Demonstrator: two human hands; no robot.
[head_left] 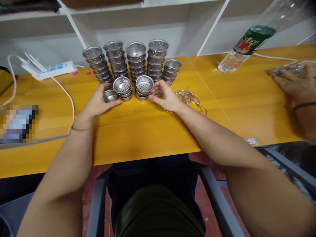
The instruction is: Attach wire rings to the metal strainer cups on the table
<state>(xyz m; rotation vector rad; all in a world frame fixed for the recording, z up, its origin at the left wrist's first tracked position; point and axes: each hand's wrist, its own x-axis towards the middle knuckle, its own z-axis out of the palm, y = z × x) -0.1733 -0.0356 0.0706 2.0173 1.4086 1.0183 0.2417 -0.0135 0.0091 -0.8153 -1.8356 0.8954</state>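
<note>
Several stacks of small perforated metal cups (136, 59) stand on the yellow table (153, 131). My left hand (98, 102) curls around a single metal cup (110, 95) lying at the front left of the stacks. My right hand (166, 96) rests with fingers bent beside a short stack of cups (144, 87), fingertips touching its right side. Another short stack (122, 88) stands between my two hands. A loose pile of thin wire rings (190, 98) lies just right of my right hand.
A white power strip (49, 69) with a cable sits at the back left. A clear plastic bottle (249, 41) leans at the back right. Another person's hand (296, 84) rests on a plastic bag at the far right. White shelving stands behind the table.
</note>
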